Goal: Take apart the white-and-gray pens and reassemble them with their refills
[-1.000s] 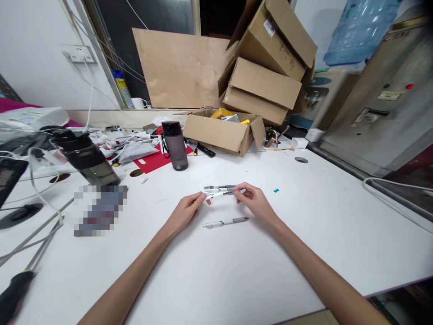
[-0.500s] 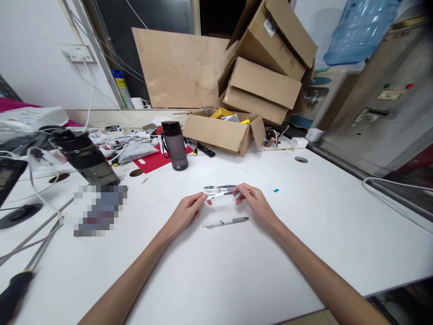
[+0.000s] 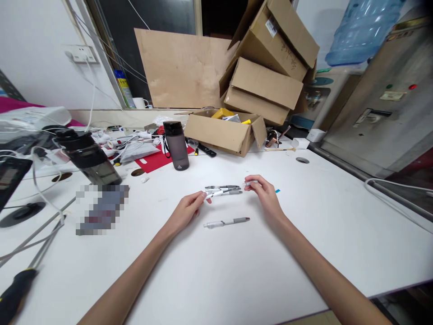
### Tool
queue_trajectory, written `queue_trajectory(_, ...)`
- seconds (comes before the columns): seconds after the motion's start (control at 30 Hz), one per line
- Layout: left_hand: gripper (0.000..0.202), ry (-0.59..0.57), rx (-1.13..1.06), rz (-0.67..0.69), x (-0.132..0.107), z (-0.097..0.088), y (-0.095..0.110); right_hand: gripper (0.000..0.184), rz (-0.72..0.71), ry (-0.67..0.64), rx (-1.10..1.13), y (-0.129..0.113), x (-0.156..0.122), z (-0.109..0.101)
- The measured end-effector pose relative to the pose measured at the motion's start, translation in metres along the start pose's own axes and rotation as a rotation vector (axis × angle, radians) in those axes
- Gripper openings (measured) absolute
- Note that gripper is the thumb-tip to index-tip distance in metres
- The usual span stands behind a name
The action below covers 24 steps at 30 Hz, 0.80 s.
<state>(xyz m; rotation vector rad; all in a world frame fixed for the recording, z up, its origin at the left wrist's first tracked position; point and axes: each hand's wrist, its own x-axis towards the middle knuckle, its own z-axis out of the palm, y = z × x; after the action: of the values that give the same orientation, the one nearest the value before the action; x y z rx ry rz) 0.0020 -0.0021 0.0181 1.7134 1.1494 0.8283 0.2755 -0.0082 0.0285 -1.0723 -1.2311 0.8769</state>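
My left hand (image 3: 190, 205) pinches a white pen (image 3: 214, 194) near its left end, thumb and fingertips closed on it. To the right and a little farther back, my right hand (image 3: 265, 193) has its fingertips together on a small whitish piece (image 3: 251, 183), whose kind I cannot make out. Just beyond the held pen lie a dark clear pen (image 3: 221, 186) and a grey-gripped pen (image 3: 236, 192), partly overlapped in view. Nearer to me, another white pen (image 3: 226, 222) with a grey grip and reddish tip rests alone on the white table (image 3: 216, 271).
A dark water bottle (image 3: 176, 146) stands behind the pens, and a second bottle (image 3: 89, 155) leans at left near a blurred-out flat object (image 3: 103, 210). An open cardboard box (image 3: 219, 131) sits at the back. A small blue scrap (image 3: 278, 191) lies beside my right hand.
My right hand has moved away from the held pen, right and slightly back, with the whitish piece in its fingers. My left hand stays nearly where it was.
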Motion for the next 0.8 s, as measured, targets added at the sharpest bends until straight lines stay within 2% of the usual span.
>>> queue_trajectory(0.53,0.053,-0.009,-0.001,-0.01,-0.001,0.002,0.001,0.018,-0.007,-0.089,-0.062,-0.005,-0.005,0.005)
queue_trajectory(0.8,0.053,-0.02,0.04,-0.008,-0.003,0.005,0.008,0.018,0.002,-0.202,-0.029,-0.009,-0.013,0.015)
